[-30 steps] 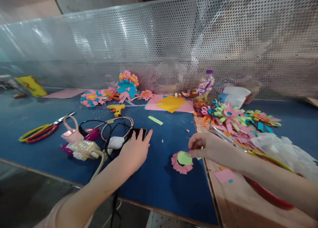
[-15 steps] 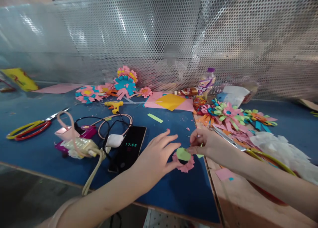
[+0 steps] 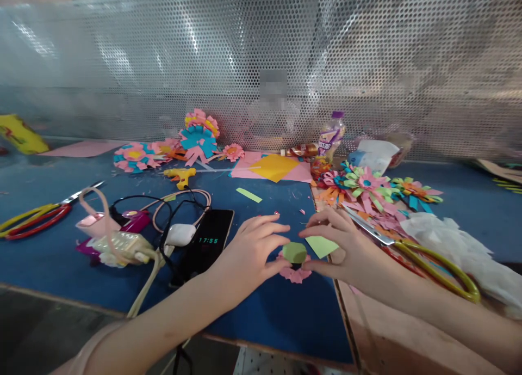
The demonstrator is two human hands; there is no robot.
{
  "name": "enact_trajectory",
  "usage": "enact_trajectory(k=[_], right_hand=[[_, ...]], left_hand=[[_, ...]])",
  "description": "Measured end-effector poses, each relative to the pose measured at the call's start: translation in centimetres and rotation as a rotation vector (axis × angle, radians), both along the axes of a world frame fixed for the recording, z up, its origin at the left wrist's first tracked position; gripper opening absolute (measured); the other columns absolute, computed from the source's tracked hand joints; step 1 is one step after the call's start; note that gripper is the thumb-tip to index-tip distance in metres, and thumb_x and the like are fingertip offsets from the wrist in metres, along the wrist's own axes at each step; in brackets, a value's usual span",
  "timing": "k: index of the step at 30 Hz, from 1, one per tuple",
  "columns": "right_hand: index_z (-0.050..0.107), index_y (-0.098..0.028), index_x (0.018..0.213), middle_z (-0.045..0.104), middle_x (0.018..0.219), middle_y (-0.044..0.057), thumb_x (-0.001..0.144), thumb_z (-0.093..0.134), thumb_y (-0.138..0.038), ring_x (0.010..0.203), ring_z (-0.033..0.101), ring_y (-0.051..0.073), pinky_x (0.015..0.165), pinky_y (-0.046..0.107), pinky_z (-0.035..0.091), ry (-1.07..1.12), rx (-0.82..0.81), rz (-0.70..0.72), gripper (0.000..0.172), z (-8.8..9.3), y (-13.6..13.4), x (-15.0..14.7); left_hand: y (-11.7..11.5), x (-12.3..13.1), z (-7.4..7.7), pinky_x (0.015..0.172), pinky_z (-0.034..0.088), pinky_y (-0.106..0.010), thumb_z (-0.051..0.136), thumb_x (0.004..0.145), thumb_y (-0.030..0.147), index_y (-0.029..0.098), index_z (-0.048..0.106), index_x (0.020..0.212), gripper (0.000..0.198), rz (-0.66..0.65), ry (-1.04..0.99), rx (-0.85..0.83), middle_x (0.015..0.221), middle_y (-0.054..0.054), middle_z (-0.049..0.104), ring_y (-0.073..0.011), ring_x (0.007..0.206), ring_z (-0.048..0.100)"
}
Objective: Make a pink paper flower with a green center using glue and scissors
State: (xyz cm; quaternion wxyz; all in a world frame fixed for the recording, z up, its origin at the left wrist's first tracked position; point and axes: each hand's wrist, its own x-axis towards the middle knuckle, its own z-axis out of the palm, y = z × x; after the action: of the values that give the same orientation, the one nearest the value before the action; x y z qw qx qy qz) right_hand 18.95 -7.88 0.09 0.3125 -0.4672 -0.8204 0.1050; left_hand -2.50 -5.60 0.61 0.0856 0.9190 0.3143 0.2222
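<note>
Phone lies uncovered at nine o'clock from the green disc: the left hand, on it a second ago, has crossed to the disc's nine o'clock side, facing the right hand at three. Work the right was doing alone is now shared, so the disc looks better steadied, I judge. It sits tilted over the pink ring, whose near edge shows at six; whether they touch I cannot tell. Both thumbs are at the disc, fingers curved and parted; I cannot tell whether either hand truly pinches it.

Counted: two hands, one disc, one ring, one phone. One glue gun, at ten. Two scissors: one pair at nine, another at three. Two bottles: one at one, another at twelve. Flowers overlap at ten and two, too tangled to count.
</note>
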Motion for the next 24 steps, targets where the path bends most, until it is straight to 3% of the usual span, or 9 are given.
enact_trajectory(k=[4, 7, 12, 14, 24], right_hand=[[0.067, -0.026, 0.086, 0.054, 0.098, 0.006, 0.072, 0.067, -0.029, 0.093, 0.051, 0.021, 0.082, 0.039, 0.045, -0.083, 0.110, 0.014, 0.014, -0.7, -0.4, 0.0], [0.066, -0.026, 0.086, 0.054, 0.098, 0.006, 0.072, 0.066, -0.027, 0.093, 0.051, 0.021, 0.083, 0.040, 0.044, -0.088, 0.149, -0.006, 0.014, -1.2, -0.3, 0.0], [0.066, -0.024, 0.084, 0.055, 0.097, 0.007, 0.075, 0.065, -0.031, 0.094, 0.049, 0.023, 0.082, 0.040, 0.043, -0.097, 0.283, -0.106, 0.012, -1.8, -0.7, 0.2], [0.066, -0.023, 0.083, 0.055, 0.097, 0.007, 0.074, 0.066, -0.031, 0.091, 0.048, 0.023, 0.079, 0.040, 0.043, -0.113, 0.335, -0.149, 0.012, -2.1, -1.2, 0.1], [0.065, -0.027, 0.086, 0.059, 0.097, 0.006, 0.075, 0.064, -0.033, 0.088, 0.049, 0.025, 0.075, 0.041, 0.040, -0.245, 0.365, -0.212, 0.013, -2.8, -2.6, -1.6]], left_hand=[[-0.1, 0.2, -0.1, 0.103, 0.034, -0.040, 0.062, 0.078, 0.030, 0.020, 0.065, 0.097, 0.021, -0.003, 0.004, -0.032, 0.117, -0.005, 0.062, -0.0217, 0.123, 0.044], [-0.1, 0.2, 0.0, 0.107, 0.030, -0.042, 0.059, 0.080, 0.031, 0.021, 0.064, 0.101, 0.023, -0.007, 0.037, -0.052, 0.123, -0.004, 0.059, -0.0211, 0.126, 0.041], [-0.1, -0.4, -0.1, 0.107, 0.027, -0.047, 0.062, 0.070, 0.052, 0.016, 0.049, 0.125, 0.067, 0.055, 0.169, -0.124, 0.137, -0.011, 0.043, -0.0258, 0.132, 0.030], [-0.3, -0.6, -0.4, 0.106, 0.029, -0.047, 0.064, 0.066, 0.054, 0.013, 0.045, 0.127, 0.076, 0.081, 0.202, -0.138, 0.137, -0.014, 0.043, -0.0275, 0.131, 0.030], [-1.0, -0.4, -2.2, 0.104, 0.035, -0.041, 0.063, 0.074, 0.041, 0.010, 0.049, 0.123, 0.060, 0.040, 0.196, -0.053, 0.127, -0.015, 0.054, -0.0280, 0.124, 0.042]])
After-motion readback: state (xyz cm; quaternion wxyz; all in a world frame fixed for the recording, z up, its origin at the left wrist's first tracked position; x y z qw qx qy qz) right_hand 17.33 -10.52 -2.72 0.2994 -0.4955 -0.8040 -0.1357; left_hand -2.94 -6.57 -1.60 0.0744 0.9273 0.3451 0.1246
